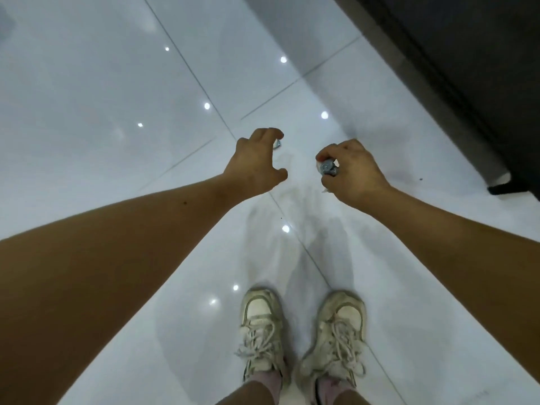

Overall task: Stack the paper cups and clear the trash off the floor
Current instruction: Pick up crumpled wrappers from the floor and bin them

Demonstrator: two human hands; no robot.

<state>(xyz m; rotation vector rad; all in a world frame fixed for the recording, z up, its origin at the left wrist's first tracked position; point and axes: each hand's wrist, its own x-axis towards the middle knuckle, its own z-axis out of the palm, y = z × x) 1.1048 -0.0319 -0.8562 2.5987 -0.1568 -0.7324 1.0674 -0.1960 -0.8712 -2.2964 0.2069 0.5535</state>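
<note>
We've got the crumpled grey-blue wrapper (pixel 328 168) pinched in our right hand (pixel 352 171) above the glossy tile floor (pixel 117 83), and a second grey scrap (pixel 278 144) at the fingertips of our left hand (pixel 257 163), whose fingers are spread and curved, contact unclear.

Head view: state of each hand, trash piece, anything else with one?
left hand: fingers half-curled, thumb spread apart, gripping nothing.
small scrap: at the left fingertips; contact unclear.
right hand: pinches a crumpled wad.
crumpled wad: bluish-grey, held in the right hand.
shoes: both flat on the floor.
</note>
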